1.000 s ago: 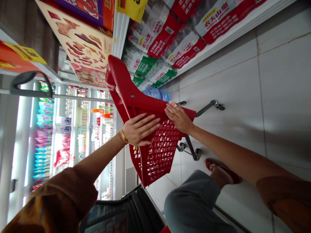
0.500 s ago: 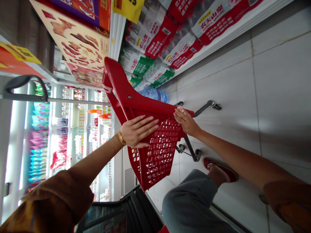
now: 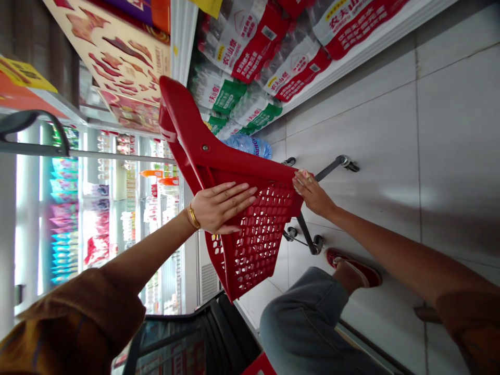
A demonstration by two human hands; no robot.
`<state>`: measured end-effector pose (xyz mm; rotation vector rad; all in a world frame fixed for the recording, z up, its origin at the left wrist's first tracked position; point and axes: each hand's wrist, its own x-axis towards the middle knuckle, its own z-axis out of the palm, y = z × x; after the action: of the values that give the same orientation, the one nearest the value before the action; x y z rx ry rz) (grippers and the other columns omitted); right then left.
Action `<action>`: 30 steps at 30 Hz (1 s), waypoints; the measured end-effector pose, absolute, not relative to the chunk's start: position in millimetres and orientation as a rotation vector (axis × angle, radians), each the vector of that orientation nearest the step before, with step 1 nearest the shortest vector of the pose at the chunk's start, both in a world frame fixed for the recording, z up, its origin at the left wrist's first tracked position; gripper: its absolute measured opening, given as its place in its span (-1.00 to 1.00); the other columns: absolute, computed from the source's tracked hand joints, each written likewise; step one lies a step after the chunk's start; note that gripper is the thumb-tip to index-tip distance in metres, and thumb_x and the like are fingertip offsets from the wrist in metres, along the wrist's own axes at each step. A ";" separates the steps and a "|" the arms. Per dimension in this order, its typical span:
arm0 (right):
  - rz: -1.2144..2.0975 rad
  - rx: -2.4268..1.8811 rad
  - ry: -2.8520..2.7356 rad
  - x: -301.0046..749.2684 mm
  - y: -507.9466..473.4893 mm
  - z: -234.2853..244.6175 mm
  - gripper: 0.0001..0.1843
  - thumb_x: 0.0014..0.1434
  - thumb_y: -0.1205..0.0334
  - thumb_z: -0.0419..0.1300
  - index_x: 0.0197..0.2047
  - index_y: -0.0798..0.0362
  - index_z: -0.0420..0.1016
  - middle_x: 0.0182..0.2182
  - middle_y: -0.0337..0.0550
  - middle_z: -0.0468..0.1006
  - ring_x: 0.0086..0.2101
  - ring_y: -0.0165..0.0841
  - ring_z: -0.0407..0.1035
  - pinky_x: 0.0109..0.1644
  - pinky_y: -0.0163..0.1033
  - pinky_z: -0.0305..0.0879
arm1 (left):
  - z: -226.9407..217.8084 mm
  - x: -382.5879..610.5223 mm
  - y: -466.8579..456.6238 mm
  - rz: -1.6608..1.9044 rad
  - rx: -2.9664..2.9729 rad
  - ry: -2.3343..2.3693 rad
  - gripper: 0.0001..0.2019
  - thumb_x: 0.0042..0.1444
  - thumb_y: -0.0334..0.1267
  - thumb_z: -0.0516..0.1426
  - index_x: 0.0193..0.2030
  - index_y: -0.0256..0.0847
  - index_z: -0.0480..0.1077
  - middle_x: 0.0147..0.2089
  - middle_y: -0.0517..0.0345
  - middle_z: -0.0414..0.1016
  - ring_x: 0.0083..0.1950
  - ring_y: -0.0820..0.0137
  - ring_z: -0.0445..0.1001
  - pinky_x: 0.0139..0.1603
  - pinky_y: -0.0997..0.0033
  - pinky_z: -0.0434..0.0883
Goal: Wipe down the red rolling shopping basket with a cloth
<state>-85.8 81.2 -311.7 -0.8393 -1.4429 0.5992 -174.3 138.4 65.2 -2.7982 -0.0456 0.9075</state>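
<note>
A red plastic wheeled shopping basket fills the middle of the view, tilted, with a long red handle and a mesh wall. My left hand, a gold bangle on its wrist, lies flat on that mesh with its fingers apart. My right hand is curled around the basket's rim at the far corner, and a small pale object shows between its fingers. I cannot tell what that object is. A grey metal wheel frame sits under the basket.
Shrink-wrapped packs of bottled water line a low shelf behind the basket. A lit drinks cooler stands at the left. A leg in grey-blue jeans and a red shoe rest on the pale tiled floor.
My right hand has slid along the rim toward the basket's corner. The basket and the shelves have shifted slightly up and left in the view. My left hand stays on the mesh.
</note>
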 end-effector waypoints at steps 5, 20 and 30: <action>0.575 -0.822 -1.440 -84.5 79.8 -320.0 -0.37 0.33 0.54 -0.15 0.42 0.04 -0.07 0.35 0.12 0.12 0.37 -0.16 -0.13 0.36 0.24 0.06 | 63.7 -174.3 139.3 0.891 -2.801 -0.014 -0.29 0.29 0.17 -0.16 0.36 -0.38 0.12 0.30 -0.07 0.32 0.42 0.25 0.14 0.44 0.25 0.01; 0.566 -0.645 -1.374 -84.2 109.4 -193.5 -0.25 0.36 0.40 -0.05 0.43 -0.27 -0.35 0.41 -0.27 -0.03 0.39 -0.23 -0.28 0.42 0.23 -0.02 | 67.3 -170.2 138.9 0.993 -2.757 -0.022 -0.32 0.28 0.16 -0.12 0.37 -0.28 0.12 0.30 -0.02 0.33 0.41 0.23 0.16 0.45 0.21 0.00; 0.492 -0.662 -1.399 -86.0 102.4 -231.0 -0.27 0.36 0.50 -0.12 0.45 -0.12 -0.35 0.37 -0.06 0.09 0.36 -0.26 -0.12 0.40 0.20 0.04 | 65.5 -170.9 138.0 0.984 -2.789 -0.096 -0.33 0.28 0.15 -0.11 0.38 -0.27 0.10 0.30 -0.01 0.32 0.42 0.25 0.13 0.44 0.19 0.03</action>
<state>-86.0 102.4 -231.0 -0.6618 -1.3988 0.4921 -170.9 138.0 65.5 -2.7891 -0.0958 0.9843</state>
